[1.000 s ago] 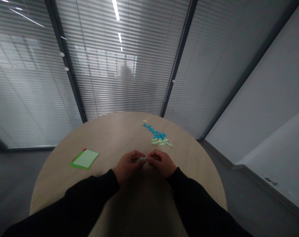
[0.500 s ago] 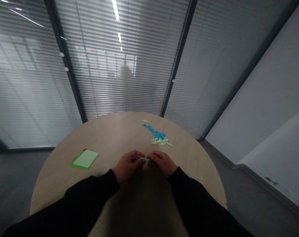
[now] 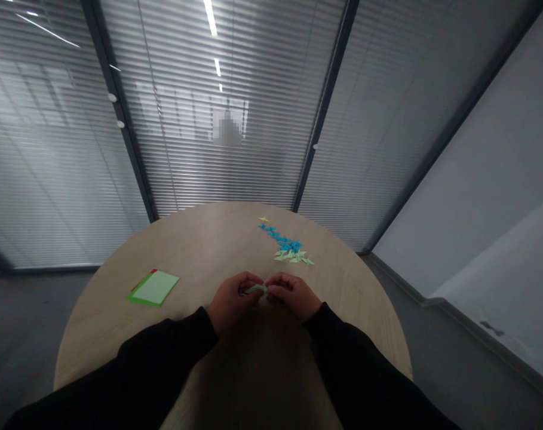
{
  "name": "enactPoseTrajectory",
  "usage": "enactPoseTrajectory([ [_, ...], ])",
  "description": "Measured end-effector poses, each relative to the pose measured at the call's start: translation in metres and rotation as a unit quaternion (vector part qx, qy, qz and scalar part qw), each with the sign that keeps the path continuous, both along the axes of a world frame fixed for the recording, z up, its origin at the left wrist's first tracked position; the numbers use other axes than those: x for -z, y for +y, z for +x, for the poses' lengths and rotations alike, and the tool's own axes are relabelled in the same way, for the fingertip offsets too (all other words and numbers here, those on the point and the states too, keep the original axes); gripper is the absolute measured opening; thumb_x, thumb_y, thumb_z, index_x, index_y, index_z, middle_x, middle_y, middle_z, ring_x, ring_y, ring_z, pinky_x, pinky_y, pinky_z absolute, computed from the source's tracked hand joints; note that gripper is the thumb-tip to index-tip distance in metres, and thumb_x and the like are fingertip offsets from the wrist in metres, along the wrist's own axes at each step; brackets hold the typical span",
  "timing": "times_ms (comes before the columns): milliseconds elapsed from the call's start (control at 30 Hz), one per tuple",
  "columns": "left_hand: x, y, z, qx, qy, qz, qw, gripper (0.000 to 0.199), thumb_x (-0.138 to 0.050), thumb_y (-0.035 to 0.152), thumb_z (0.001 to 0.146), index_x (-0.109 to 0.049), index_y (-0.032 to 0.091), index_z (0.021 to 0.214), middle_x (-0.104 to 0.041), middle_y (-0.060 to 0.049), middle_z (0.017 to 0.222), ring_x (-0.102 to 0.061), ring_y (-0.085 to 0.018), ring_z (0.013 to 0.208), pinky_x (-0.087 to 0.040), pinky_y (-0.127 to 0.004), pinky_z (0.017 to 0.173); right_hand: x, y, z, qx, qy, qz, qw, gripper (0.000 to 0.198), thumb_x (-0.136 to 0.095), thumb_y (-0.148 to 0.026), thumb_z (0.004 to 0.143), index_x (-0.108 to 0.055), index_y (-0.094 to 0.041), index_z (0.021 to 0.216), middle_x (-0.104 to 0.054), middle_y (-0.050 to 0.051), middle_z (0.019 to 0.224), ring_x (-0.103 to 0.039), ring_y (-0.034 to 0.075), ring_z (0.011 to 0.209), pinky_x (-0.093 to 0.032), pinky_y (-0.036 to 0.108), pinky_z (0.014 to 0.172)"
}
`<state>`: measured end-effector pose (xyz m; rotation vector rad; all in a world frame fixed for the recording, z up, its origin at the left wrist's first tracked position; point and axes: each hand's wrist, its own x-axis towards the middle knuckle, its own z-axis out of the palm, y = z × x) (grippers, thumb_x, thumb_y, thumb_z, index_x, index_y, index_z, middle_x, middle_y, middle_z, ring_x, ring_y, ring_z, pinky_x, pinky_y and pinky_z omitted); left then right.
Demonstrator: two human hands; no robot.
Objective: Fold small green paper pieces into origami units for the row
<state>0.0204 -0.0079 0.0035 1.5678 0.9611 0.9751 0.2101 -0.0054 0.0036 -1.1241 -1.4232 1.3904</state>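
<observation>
**Both hands pinched on a scrap of pale green paper, centre of the frame**

Low in the middle of the picture, the left hand [image 3: 230, 300] and the right hand [image 3: 293, 295] meet knuckle to knuckle above the round table [image 3: 199, 251], a smooth top in light wood grain with a curved edge. Between them sits the paper piece [image 3: 256, 289], small, thin and pale green, folded narrow; its exact shape is too small to tell. The left hand's fingers are curled in and nip its left end, the right hand's fingers are curled in and nip its right end, so both are grasping the same scrap. Black sleeves run down to the bottom corners.

Up and to the right of the hands lies a trail of folded shapes: pointed pale green ones [image 3: 293, 257] nearest, then a string of bright blue ones [image 3: 282, 240], and a single tiny yellow star [image 3: 263, 220] at the far end. Left of centre lies a flat stack of sheets [image 3: 154, 288], rectangular, light green on top with darker green and a sliver of red showing under it.

Against half a second ago, hardly anything shifts: the hands keep the same spot and the paper piece sits a touch more to the left between the fingertips. Everything else on the table lies as it did.
</observation>
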Motion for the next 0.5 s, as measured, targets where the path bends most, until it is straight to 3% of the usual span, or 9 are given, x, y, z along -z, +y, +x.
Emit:
enactPoseTrajectory([
  [133, -0.0017, -0.0014, 0.0005, 0.005, 0.001, 0.004, 1.0, 0.027, -0.068, 0.036, 0.078, -0.063, 0.015, 0.095, -0.073, -0.007, 0.081, -0.066, -0.018, 0.068, -0.049, -0.029, 0.064, -0.0005, -0.0011, -0.004, 0.016, 0.0, -0.005, 1.0, 0.036, -0.075, -0.049, 0.067, -0.064, -0.016, 0.078, -0.067, 0.0, 0.064, -0.06, 0.013, 0.057, -0.047, 0.027, 0.061],
  [300, -0.0031, -0.0023, 0.0007, 0.016, -0.024, -0.016, 0.999, 0.03, -0.069, 0.037, 0.077, -0.061, 0.015, 0.095, -0.072, -0.007, 0.081, -0.066, -0.018, 0.067, -0.049, -0.029, 0.063, 0.0011, -0.0023, -0.0024, 0.011, -0.055, 0.041, 0.998, 0.035, -0.073, -0.049, 0.07, -0.065, -0.016, 0.079, -0.066, 0.0, 0.064, -0.06, 0.014, 0.058, -0.047, 0.027, 0.06],
  [500, 0.001, -0.001, -0.0006, 0.017, -0.012, -0.009, 1.0, 0.03, -0.072, 0.036, 0.076, -0.062, 0.016, 0.095, -0.072, -0.007, 0.081, -0.067, -0.018, 0.07, -0.049, -0.028, 0.064, 0.0018, -0.0051, -0.0024, 0.028, -0.15, 0.181, 0.972, 0.021, -0.071, -0.036, 0.074, -0.069, -0.018, 0.085, -0.071, 0.004, 0.078, -0.064, 0.017, 0.067, -0.05, 0.029, 0.063],
])
